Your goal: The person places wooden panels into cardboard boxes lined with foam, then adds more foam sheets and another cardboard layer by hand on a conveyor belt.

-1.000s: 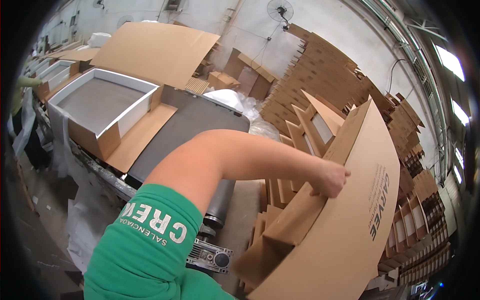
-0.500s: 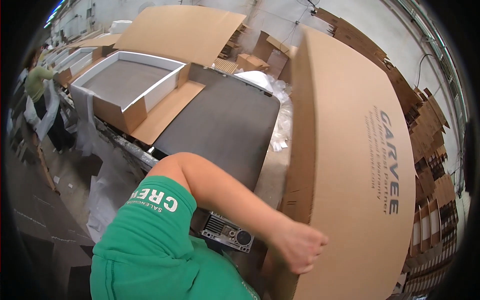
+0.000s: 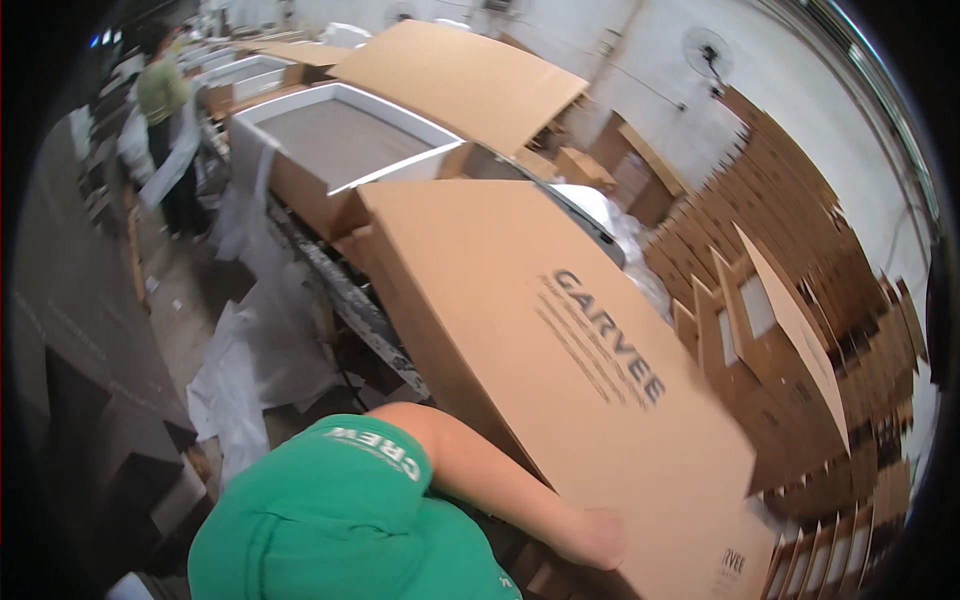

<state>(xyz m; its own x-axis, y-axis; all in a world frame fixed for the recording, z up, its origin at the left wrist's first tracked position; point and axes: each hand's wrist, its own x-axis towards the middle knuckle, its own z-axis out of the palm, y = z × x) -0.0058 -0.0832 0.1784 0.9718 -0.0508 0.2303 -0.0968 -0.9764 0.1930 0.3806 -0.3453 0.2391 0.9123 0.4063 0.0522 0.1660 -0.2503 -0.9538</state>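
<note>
A large flattened brown cardboard box (image 3: 560,360) with dark print lies tilted across the middle of the view, its top end reaching toward the work table. My right hand (image 3: 592,536) is closed on its lower edge near the bottom of the picture. The bare forearm runs back to my green short sleeve (image 3: 340,500). My left hand is out of view.
An open carton with a white liner (image 3: 340,140) sits on the table behind, with another flat cardboard sheet (image 3: 460,75) beyond it. Stacks of folded cartons (image 3: 800,300) fill the right. White plastic sheeting (image 3: 250,350) lies on the floor. A co-worker (image 3: 165,95) stands far left.
The cardboard box has swung from standing upright on the right to lying over toward the table on the left. My right hand slid from its upper edge down to its lower edge.
</note>
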